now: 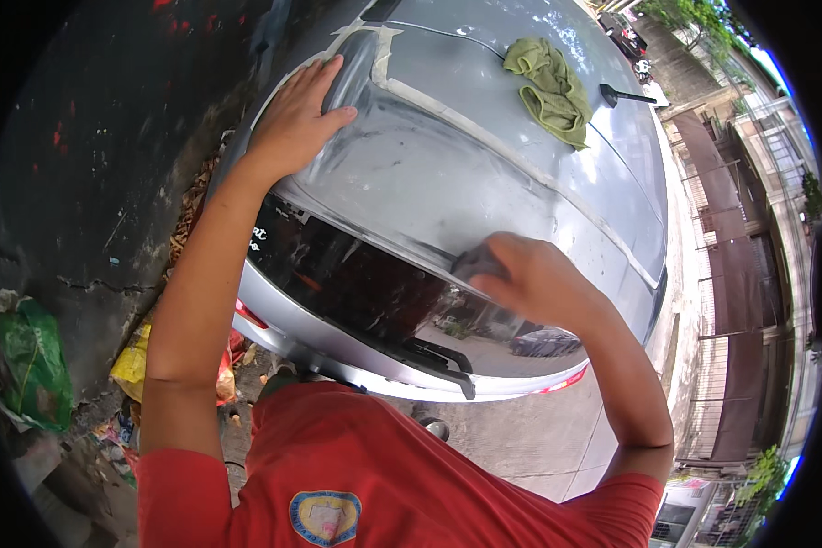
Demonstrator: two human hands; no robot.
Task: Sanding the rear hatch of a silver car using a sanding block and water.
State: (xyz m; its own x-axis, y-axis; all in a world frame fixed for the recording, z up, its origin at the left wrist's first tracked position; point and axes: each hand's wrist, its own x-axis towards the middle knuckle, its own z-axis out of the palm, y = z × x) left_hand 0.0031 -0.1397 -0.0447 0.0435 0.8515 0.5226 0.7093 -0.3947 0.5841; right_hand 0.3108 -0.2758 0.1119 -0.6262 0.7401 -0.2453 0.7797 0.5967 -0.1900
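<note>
Right hand [526,274] grasping blurred dark pad [477,264], left hand [294,123] flat on roof [429,160], white lettering [258,235]

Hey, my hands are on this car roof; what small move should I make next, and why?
Probably slide the right hand and its blurred dark pad a little forward over the grey panel, stopping short of the masking tape. The pad sits at the panel's rear edge by the rear window, and dark smudges show farther in, while the left hand rests near the taped corner.

Bright daylt, roof [470,91] glare, R fingers [510,256] blurry
</note>
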